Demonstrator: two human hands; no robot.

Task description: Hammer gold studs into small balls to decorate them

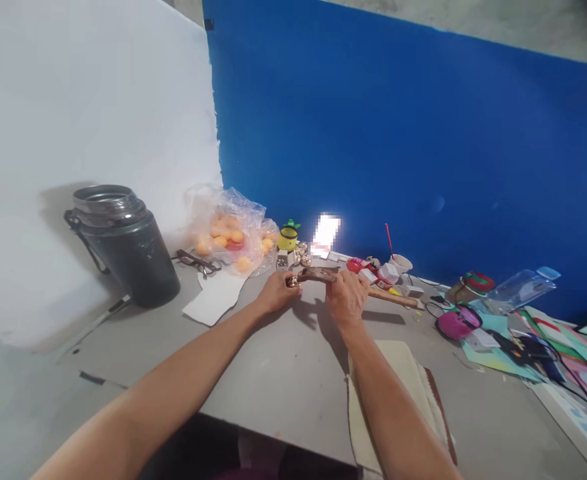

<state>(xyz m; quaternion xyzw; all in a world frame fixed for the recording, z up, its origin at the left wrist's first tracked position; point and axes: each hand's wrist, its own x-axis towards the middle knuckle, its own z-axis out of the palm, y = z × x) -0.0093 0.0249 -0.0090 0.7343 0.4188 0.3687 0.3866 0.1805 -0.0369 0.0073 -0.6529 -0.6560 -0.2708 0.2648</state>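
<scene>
here, the left hand (275, 293) has its fingers (281, 279) curled round a small shiny piece (292, 282); just beside them is the brown end of a tool (318, 274) that the right hand (347, 297) clasps, its wooden handle (396, 297) reaching out right of those fingers, over the surface (268, 373).

One view serves here, looking out from the person's head, above the near edge of the grey table (268, 373). It faces forward and down along both forearms (188, 373), which enter large and close from the bottom, to the left hand (279, 291) and right hand (347, 295) near mid-frame. Farther off, a blue panel (398, 133) fills the upper centre and right, a white wall (73, 100) the left. The coverage is wide, and the panel's top edge slopes down rightward.
</scene>
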